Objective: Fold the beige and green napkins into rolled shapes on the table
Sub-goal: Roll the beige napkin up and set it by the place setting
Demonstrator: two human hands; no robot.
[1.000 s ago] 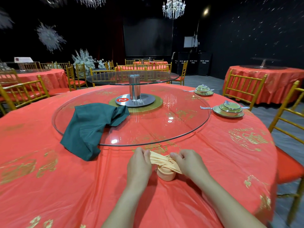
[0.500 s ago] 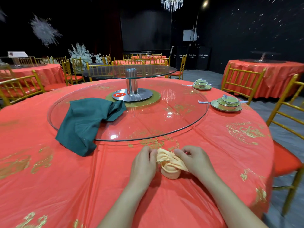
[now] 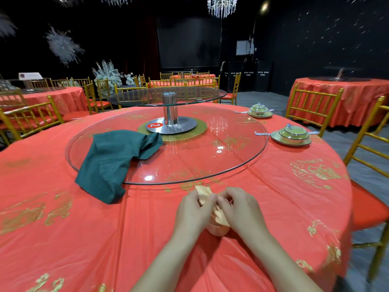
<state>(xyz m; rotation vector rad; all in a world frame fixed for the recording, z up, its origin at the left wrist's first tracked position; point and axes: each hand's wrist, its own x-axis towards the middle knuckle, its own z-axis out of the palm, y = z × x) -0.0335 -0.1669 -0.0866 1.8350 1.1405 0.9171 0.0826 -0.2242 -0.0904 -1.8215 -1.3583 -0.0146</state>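
Observation:
A small beige napkin point(image 3: 219, 220), rolled at its base with pleated points sticking up, stands on the red tablecloth point(image 3: 63, 239) near the front edge. My left hand point(image 3: 194, 209) and my right hand point(image 3: 240, 209) pinch it from both sides, fingertips meeting over its top, so most of it is hidden. An unfolded dark green napkin point(image 3: 113, 161) lies crumpled to the left, half on the glass turntable point(image 3: 210, 165) and half hanging onto the cloth.
A steel post point(image 3: 170, 110) at the turntable's centre carries a smaller glass tier. Two green lidded bowls on plates point(image 3: 291, 134) point(image 3: 260, 111) sit at the right rim. Gold chairs point(image 3: 366, 157) ring the table; other red tables stand behind.
Both hands have closed in over the beige napkin, fingertips now together on top. Its pleated tip points up to the left instead of lying across.

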